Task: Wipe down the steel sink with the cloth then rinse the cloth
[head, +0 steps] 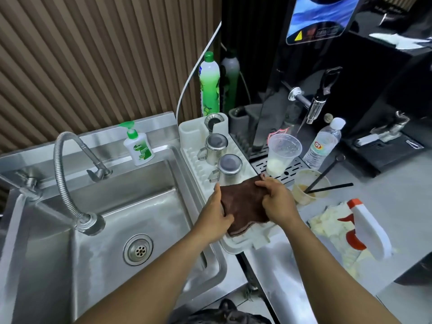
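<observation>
Head view: brown cloth (243, 204) held just right of sink (145, 206), over white rack (194, 164). Edges pinched by left hand (217, 215) and right hand (278, 202); both grips curled tight, likely gathered for wiping.

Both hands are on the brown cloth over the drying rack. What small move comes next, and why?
Probably carry the cloth left into the steel sink: the left hand and right hand both grip it above the white rack, beside the basin, not in it.
</observation>
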Demonstrator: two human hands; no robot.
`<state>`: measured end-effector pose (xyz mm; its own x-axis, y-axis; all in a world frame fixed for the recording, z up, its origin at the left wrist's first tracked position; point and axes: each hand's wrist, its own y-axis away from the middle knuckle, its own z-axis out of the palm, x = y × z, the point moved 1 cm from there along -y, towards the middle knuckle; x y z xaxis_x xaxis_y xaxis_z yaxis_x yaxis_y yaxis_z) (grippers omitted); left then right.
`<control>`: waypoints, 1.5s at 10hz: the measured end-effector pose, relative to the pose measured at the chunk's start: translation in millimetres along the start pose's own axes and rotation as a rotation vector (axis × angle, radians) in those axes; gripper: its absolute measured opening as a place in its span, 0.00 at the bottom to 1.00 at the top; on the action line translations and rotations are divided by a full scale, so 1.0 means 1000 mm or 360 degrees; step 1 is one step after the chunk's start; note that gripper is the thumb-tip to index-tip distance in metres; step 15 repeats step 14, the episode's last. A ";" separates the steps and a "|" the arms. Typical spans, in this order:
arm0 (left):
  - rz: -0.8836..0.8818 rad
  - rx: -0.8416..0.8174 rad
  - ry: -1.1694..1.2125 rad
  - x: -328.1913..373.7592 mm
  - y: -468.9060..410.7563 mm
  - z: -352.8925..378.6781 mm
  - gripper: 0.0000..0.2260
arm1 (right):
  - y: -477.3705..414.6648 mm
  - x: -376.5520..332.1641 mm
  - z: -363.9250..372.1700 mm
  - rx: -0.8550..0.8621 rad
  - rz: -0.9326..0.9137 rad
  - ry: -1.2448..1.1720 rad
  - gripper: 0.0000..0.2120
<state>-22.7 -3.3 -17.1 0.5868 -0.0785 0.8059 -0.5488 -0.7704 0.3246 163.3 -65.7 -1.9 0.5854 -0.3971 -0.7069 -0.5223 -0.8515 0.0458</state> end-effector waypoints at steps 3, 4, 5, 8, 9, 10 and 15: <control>0.0344 0.0032 -0.1314 0.005 0.002 0.012 0.28 | -0.002 0.022 0.025 -0.0377 -0.0224 0.0497 0.22; 0.0153 -0.0155 -0.1640 -0.007 -0.006 0.019 0.31 | 0.004 0.031 0.039 -0.0587 -0.0334 0.0743 0.25; 0.0067 -0.0127 -0.1795 -0.014 -0.004 0.024 0.33 | 0.010 0.041 0.046 -0.0711 -0.0313 0.0967 0.30; -0.0052 -0.0155 -0.1868 -0.004 0.005 0.031 0.34 | 0.008 0.050 0.047 -0.0762 -0.0386 0.1061 0.30; -0.0068 -0.0199 -0.1795 -0.003 0.003 0.030 0.34 | 0.008 0.047 0.047 -0.0749 -0.0376 0.1066 0.30; -0.0042 -0.0220 -0.1670 -0.003 0.002 0.022 0.34 | 0.012 0.039 0.043 -0.0735 -0.0345 0.1052 0.30; 0.0270 0.0059 -0.1084 -0.021 0.092 -0.093 0.27 | 0.083 -0.064 0.054 -0.0297 -0.0596 0.0728 0.22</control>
